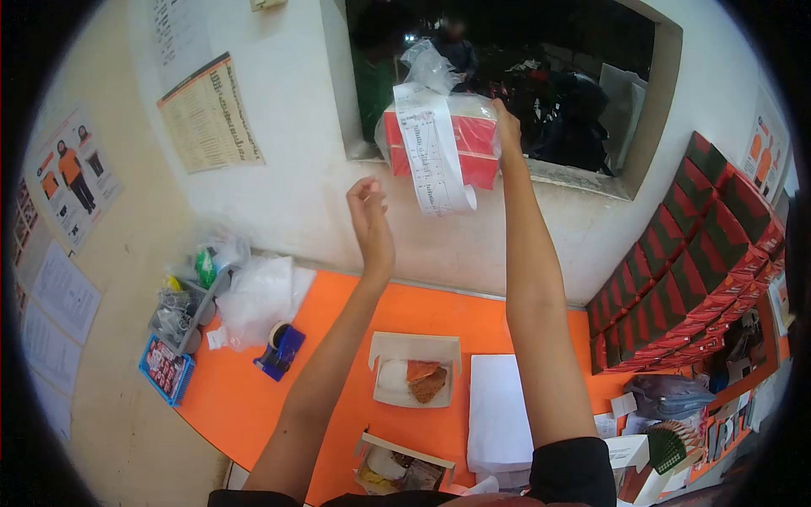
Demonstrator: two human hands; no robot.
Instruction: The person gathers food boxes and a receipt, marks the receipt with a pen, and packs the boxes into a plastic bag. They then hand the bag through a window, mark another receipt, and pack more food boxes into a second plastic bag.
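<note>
In the head view, the plastic bag of red boxes point(477, 139) is raised at the wall opening point(625, 169), in front of its sill. The right hand point(508, 131) is at the bag's right side, its fingers closed on the edge of the plastic. The left hand point(370, 221) is apart from the bag, below and to the left of it, fingers loosely curled and holding nothing that shows. A long printed receipt point(428, 148) hangs down the front of the bag, its lower end curling, and covers part of the boxes. Through the opening, people show dimly in the dark.

Below, on the orange table point(338, 338), an open box with rice and brown food point(414, 372) lies between the forearms, with a second open food box point(404, 469) nearer the body. A white stack of sheets point(500, 414) lies beside the first, partly behind the right forearm. To the left are a blue tape dispenser point(280, 351), clear plastic bags point(262, 296), a gray bin point(187, 308) and a blue basket point(167, 369). Stacked red cartons point(693, 262) rise against the wall at right.
</note>
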